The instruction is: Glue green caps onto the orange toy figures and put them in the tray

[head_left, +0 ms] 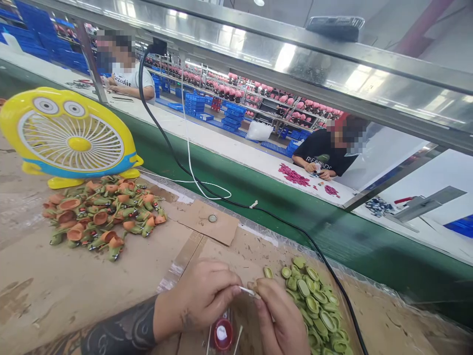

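Near the front of the cardboard-covered table, my left hand [201, 298] pinches a thin white cotton swab [247, 291] between thumb and fingertips. Fingers curled, my right hand [281, 315] closes round the swab's other end; whether a small piece is also tucked in there is hidden. Below the hands stands a small red round container [222, 334] with a white patch inside. Beside it lies a second white stick [238, 339], partly cut off by the frame. A heap of green oval pieces [312, 304] lies right beside my right hand.
Left, a pile of green and orange figure parts [107, 212] lies before a yellow cartoon fan [79, 143]. A cardboard piece [218, 228] holds a bottle cap [212, 218]. A black cable [273, 213] runs along the back edge. Two people sit across the white bench [236, 155].
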Demonstrator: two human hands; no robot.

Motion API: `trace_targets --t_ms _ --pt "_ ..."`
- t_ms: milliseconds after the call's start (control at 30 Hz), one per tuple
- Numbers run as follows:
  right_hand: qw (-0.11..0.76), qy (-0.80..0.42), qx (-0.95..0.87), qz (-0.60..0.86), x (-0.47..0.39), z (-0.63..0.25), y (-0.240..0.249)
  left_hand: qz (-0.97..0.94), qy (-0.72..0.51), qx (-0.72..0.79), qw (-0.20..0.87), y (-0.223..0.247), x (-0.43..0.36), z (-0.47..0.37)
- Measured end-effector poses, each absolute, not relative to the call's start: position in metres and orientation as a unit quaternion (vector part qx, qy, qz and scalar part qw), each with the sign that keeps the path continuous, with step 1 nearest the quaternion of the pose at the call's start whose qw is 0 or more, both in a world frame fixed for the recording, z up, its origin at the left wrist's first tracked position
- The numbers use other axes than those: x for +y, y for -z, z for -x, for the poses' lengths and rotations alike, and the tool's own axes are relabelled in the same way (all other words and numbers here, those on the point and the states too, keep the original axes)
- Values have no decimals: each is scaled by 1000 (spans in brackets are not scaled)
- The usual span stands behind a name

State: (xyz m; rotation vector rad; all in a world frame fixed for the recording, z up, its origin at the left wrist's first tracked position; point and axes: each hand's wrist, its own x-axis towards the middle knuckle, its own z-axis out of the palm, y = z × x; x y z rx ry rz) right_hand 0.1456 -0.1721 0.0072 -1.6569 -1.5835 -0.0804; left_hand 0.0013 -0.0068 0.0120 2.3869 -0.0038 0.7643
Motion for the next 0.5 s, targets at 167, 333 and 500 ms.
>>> trace_targets --t_ms 167,333,500 --pt "371 95 -654 652 -174 -149 -3 -902 -234 24 362 -12 -8 -1" --pt "327 159 -680 637 -173 -152 -3 -860 -129 76 488 -14 -7 -4" --pt "302 196 -698 619 -170 -156 -3 -754 -38 109 647 -14 -2 -5"
